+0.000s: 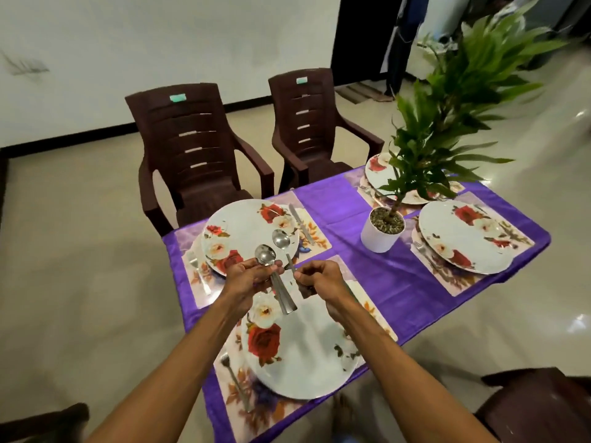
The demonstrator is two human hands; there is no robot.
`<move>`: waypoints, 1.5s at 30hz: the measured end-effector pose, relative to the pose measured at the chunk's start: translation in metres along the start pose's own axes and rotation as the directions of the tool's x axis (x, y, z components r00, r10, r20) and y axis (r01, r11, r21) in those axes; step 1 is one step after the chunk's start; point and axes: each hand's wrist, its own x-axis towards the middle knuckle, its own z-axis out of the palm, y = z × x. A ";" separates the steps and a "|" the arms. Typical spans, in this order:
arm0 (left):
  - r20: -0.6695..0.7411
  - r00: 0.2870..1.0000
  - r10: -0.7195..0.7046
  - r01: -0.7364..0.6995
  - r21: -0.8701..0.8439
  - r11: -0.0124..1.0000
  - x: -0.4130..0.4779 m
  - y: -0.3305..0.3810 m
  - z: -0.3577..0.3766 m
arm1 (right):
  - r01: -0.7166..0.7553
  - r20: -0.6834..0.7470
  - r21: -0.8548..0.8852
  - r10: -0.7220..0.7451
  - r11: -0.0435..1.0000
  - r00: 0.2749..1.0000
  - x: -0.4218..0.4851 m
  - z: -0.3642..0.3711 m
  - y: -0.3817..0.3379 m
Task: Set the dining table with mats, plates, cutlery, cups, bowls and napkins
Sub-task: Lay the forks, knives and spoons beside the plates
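Purple glossy tablecloth (pixel 377 276) covers the dining table, and both bare forearms reach out over its near end, held above the cloth with the wrists close together. The left hand (pixel 251 278) has its fingers curled round the handles of a bundle of stainless-steel spoons (pixel 281 295). One bowl stands up above the knuckles and the handle ends jut down toward the near plate. How many spoons that grip holds I cannot tell. The right hand (pixel 321 279), just beside the left but apart from it, pinches the handle of a single steel spoon (pixel 281 240), whose bowl tilts up and away.

Beneath the hands lies a round white near plate with red and cream roses (pixel 307 356) on a floral place mat (pixel 252 414), with a steel fork (pixel 235 378) on the mat to its left. Beyond sits a matching far-left plate (pixel 243 228), with a second fork (pixel 193 262) on one side and a table knife (pixel 302 223) on the other. Two more rose plates (pixel 463 238) are set at the right end, near a leafy green plant in a white pot (pixel 379 238). Two brown plastic armchairs (pixel 195 148) stand behind the table.
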 end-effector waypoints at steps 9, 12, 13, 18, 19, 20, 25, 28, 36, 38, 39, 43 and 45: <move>-0.158 0.987 0.006 -0.007 -0.005 1.000 0.012 -0.038 0.090 | 0.001 0.127 -0.011 0.000 1.000 0.992 0.046 -0.103 0.014; -0.157 0.988 0.004 -0.007 -0.015 1.000 0.013 -0.047 0.111 | -0.007 0.107 -0.022 0.010 1.000 0.994 0.051 -0.129 0.018; -0.157 0.988 0.001 -0.003 -0.014 1.000 0.013 -0.050 0.116 | -0.015 0.097 -0.037 0.019 0.999 0.995 0.053 -0.137 0.022; -0.159 0.987 -0.008 0.007 -0.007 1.000 0.016 -0.064 0.128 | -0.075 -0.003 -0.171 0.075 0.982 0.997 0.063 -0.179 0.062; -0.156 0.988 -0.009 0.009 0.002 1.000 0.016 -0.067 0.129 | -0.089 -0.028 -0.200 0.085 0.976 0.996 0.063 -0.186 0.073; -0.157 0.988 -0.007 0.008 0.008 1.000 0.017 -0.069 0.130 | -0.108 -0.051 -0.226 0.098 0.968 0.994 0.063 -0.192 0.083; -0.186 0.982 -0.040 0.045 0.022 0.999 0.016 -0.087 0.133 | -0.190 -0.120 -0.395 0.154 0.899 0.981 0.063 -0.209 0.123; -0.212 0.975 -0.060 0.068 0.031 0.997 0.017 -0.093 0.140 | -0.191 -0.114 -0.473 0.155 0.860 0.981 0.066 -0.208 0.137; -0.269 0.961 -0.060 0.069 0.024 0.997 0.024 -0.093 0.171 | 0.010 0.011 -0.668 -0.004 0.744 1.000 0.072 -0.209 0.150; -0.273 0.960 -0.059 0.067 0.018 0.998 0.023 -0.094 0.177 | 0.050 0.024 -0.698 -0.045 0.714 0.999 0.070 -0.210 0.146; -0.275 0.960 -0.059 0.065 0.011 0.998 0.023 -0.094 0.180 | 0.059 0.034 -0.710 -0.049 0.702 0.998 0.070 -0.210 0.145; -0.285 0.956 -0.065 0.068 0.001 0.998 0.022 -0.096 0.185 | 0.101 0.081 -0.727 -0.062 0.679 0.995 0.072 -0.213 0.143; -0.292 0.954 -0.071 0.072 -0.007 0.997 0.022 -0.096 0.186 | 0.107 0.093 -0.715 -0.057 0.691 0.994 0.076 -0.216 0.139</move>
